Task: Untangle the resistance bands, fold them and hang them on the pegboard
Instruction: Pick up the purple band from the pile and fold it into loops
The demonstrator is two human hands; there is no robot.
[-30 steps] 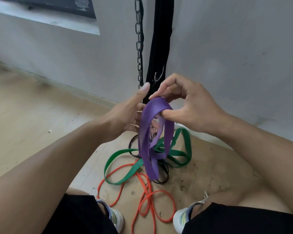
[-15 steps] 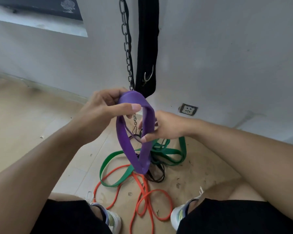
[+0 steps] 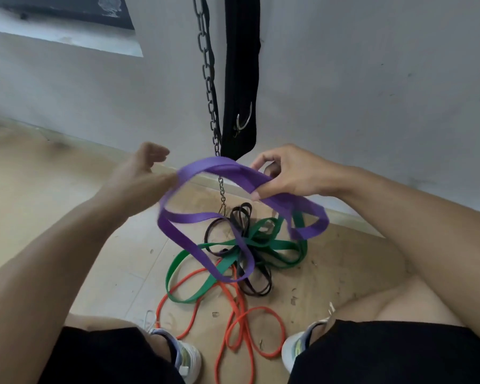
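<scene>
A wide purple band [image 3: 222, 164] is spread in the air between my hands, its loops sagging toward the floor. My right hand [image 3: 291, 173] pinches its upper strand between thumb and fingers. My left hand [image 3: 147, 173] is blurred at the band's left bend; the thumb reaches the band and the other fingers curl above it, and whether it holds the band is unclear. On the floor below lie a green band [image 3: 178, 267], an orange band [image 3: 261, 308] and a thin black band [image 3: 258, 293], all tangled together. No pegboard is in view.
A dark chain [image 3: 205, 67] and a black strap [image 3: 241, 79] with a metal hook hang down the grey wall just beyond my hands. My knees and white shoes [image 3: 189, 358] flank the pile on the wooden floor.
The purple band has gone from a narrow hanging fold to a wide loop. My hands have moved apart, the right one up and to the right, and the left no longer wraps the band's top.
</scene>
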